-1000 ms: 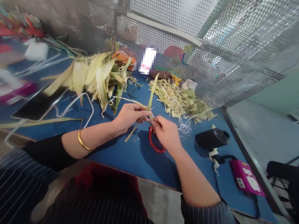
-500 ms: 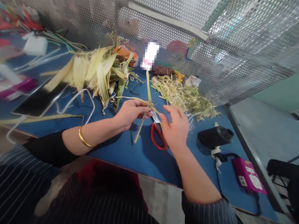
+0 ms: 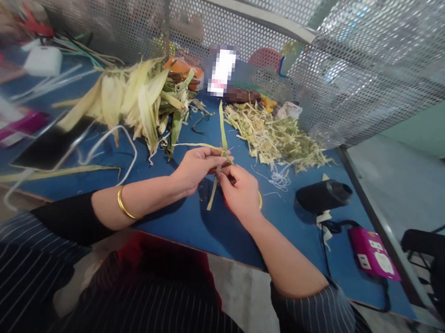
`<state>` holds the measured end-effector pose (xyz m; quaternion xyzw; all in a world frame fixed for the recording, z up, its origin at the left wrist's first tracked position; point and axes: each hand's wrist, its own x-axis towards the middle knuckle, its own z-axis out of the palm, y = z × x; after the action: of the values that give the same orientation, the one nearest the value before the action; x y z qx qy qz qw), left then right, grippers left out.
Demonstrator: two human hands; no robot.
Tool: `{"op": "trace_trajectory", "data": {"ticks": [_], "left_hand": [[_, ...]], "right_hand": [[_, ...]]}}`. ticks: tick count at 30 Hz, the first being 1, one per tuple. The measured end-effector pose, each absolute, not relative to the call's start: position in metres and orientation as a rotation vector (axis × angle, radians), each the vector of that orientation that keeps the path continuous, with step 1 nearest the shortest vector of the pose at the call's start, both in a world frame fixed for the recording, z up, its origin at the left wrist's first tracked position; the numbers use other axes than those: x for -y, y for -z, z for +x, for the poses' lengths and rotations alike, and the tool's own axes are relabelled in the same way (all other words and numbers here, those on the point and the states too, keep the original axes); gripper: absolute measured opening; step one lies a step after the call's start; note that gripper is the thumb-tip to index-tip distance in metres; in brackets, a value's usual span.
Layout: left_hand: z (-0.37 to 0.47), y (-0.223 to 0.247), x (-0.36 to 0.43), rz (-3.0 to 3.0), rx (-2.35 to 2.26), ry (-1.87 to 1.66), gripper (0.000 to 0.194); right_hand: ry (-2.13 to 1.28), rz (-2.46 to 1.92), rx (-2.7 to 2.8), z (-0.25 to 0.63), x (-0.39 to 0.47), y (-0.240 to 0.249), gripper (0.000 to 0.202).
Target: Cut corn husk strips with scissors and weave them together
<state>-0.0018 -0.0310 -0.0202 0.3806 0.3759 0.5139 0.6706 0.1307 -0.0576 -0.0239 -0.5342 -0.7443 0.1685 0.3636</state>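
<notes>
Above the blue table, my left hand pinches crossed pale green husk strips; one strip stands up and one hangs below the fingers. My right hand meets the left at the crossing and grips the same strips with its fingertips. A gold bangle circles my left wrist. Red-handled scissors lie under my right hand, almost wholly hidden by it.
A heap of corn husks lies at back left and a pile of shredded husk at back right. A black cylinder, a pink device with black cable, white cord and a perforated metal screen surround the spot.
My right hand, open over the scissors half a second ago, has come back to the strips and closed on them. The upright strip has tilted slightly left.
</notes>
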Motion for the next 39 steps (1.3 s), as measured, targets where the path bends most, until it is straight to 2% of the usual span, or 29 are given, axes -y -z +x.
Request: {"op": "trace_trajectory", "data": {"ticks": [14, 27, 33, 39], "left_hand": [[-0.004, 0.019, 0.032, 0.823, -0.867, -1.182, 0.011], [-0.008, 0.020, 0.027, 0.853, -0.847, -1.146, 0.016], [-0.015, 0.012, 0.025, 0.820, -0.851, -1.136, 0.021], [-0.013, 0.015, 0.027, 0.884, -0.899, -1.126, 0.024]], "right_hand": [[-0.480, -1.218, 2.029, 0.132, 0.059, 0.017, 0.024], [-0.428, -1.261, 2.034, 0.133, 0.060, 0.018, 0.021], [-0.101, -1.347, 1.803, 0.144, 0.056, 0.011, 0.020], [-0.110, -1.390, 2.039, 0.147, 0.049, 0.018, 0.022]]}}
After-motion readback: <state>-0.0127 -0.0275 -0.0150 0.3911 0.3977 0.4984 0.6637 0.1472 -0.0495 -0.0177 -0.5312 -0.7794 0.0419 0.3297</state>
